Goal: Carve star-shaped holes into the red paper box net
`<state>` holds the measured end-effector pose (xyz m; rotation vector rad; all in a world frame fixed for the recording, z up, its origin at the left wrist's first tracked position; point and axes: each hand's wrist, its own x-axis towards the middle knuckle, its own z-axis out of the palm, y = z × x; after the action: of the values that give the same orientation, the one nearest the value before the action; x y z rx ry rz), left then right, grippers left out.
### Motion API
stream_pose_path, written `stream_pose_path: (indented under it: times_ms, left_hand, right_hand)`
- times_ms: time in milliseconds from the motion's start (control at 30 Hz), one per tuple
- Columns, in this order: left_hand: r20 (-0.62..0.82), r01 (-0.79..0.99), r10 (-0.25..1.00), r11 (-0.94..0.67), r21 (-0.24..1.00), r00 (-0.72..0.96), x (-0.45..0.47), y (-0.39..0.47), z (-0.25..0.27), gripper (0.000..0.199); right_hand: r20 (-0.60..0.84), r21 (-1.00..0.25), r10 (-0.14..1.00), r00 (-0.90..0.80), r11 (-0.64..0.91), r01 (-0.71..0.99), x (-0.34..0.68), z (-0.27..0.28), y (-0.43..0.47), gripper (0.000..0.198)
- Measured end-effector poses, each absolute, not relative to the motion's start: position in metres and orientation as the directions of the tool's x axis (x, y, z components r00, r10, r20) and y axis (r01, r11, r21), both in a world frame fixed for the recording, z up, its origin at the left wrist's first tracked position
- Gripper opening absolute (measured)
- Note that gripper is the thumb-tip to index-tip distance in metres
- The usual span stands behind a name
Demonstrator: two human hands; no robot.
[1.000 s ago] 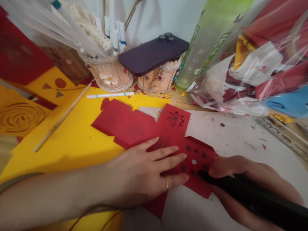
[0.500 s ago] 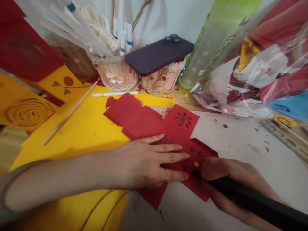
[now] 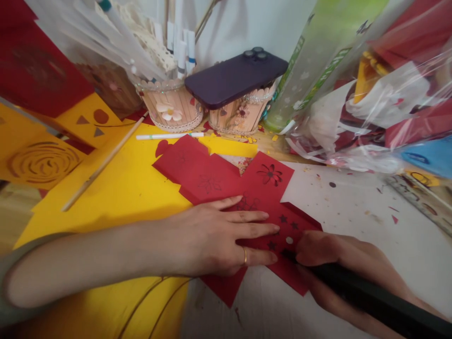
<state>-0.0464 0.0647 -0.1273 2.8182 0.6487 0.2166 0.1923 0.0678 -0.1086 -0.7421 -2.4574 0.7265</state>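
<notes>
A red paper cutout point(image 3: 226, 174), shaped like an unfolded box with flaps, lies on the white work surface and overlaps yellow sheets. Star shapes, one round hole and a cut-out flower show on it, along with drawn flower outlines. My left hand point(image 3: 219, 235) rests flat across the paper with fingers spread, a ring on one of them, and grips nothing. Closed round a thick black pen-like tool point(image 3: 367, 287) is my right hand point(image 3: 339, 254), at the paper's lower right. The tool's dark tip touches or nearly touches the paper near the stars; its exact kind I cannot tell.
Yellow paper point(image 3: 134, 183) covers the left, with a thin wooden stick point(image 3: 106, 160) and a white marker point(image 3: 169, 136) on it. Behind stand decorated cups, one holding markers point(image 3: 173, 110), another under a purple phone point(image 3: 236, 77). A clear bag of scraps point(image 3: 381, 108) sits at right.
The view has shifted very slightly. Both hands, the red paper and the black tool keep nearly the same places relative to each other.
</notes>
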Motion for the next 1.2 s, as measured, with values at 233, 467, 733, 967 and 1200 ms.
stream_pose_path:
  times_ms: [233,467,733,967,1200]
  left_hand:
    - [0.032,0.402,0.431,-0.864,0.304,0.902,-0.046,0.066,-0.125,0.037]
    - [0.029,0.403,0.432,-0.863,0.305,0.901,-0.048,0.066,-0.125,0.039]
    - [0.044,0.400,0.435,-0.860,0.316,0.899,-0.048,0.065,-0.128,0.039]
    - [0.052,0.401,0.437,-0.860,0.314,0.898,-0.048,0.065,-0.127,0.038]
    - [0.045,0.393,0.429,-0.861,0.323,0.902,-0.048,0.066,-0.127,0.038]
  right_hand:
    - [0.289,-0.629,0.568,-0.771,0.719,0.294,0.196,-0.113,0.067,0.027]
    - [0.282,-0.618,0.577,-0.767,0.721,0.314,0.198,-0.115,0.065,0.026]
    - [0.271,-0.639,0.605,-0.749,0.694,0.330,0.197,-0.114,0.065,0.026]
    - [0.246,-0.666,0.690,-0.681,0.631,0.398,0.201,-0.105,0.064,0.025]
    - [0.297,-0.603,0.568,-0.768,0.735,0.310,0.201,-0.113,0.061,0.028]
